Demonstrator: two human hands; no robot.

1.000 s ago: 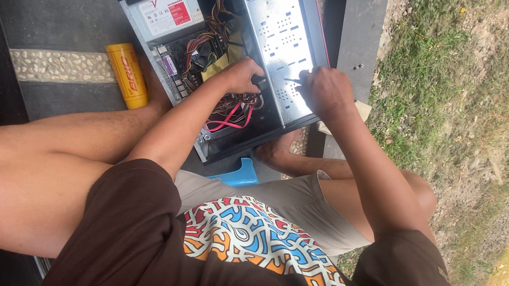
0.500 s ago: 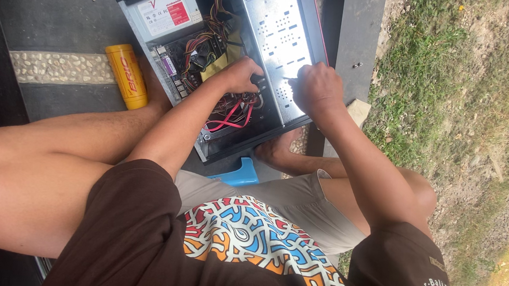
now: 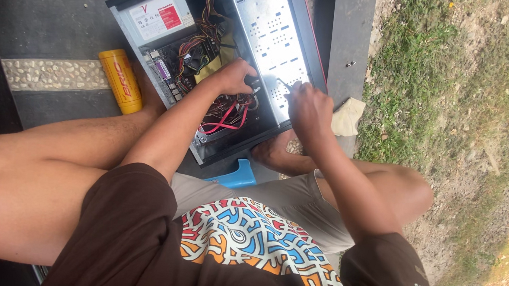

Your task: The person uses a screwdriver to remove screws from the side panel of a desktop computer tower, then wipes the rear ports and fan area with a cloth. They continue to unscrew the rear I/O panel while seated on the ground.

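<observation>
The scene lay outdoors: a dark paved floor (image 3: pixel 52 18) crossed by a band of pebbles (image 3: pixel 48 73), and beside it a stretch of patchy grass (image 3: pixel 452 86) running into bare dirt. On the paving an open desktop computer case (image 3: pixel 212 61) rested on its side, its perforated metal drive cage (image 3: pixel 272 35) uppermost and bundles of red, yellow and black wires (image 3: pixel 223 113) showing inside. A yellow cylindrical can (image 3: pixel 120 81) stood just beside the case, and a pale folded cloth (image 3: pixel 347 116) lay at the edge of the grass. The person sat with knees raised around the case. The left hand (image 3: pixel 234 76) reached into the case, fingers curled around a dark part above the wires. The right hand (image 3: pixel 308 108) was held against the cage, fingers closed on a thin metal tool (image 3: pixel 284 83) whose tip met the cage.
</observation>
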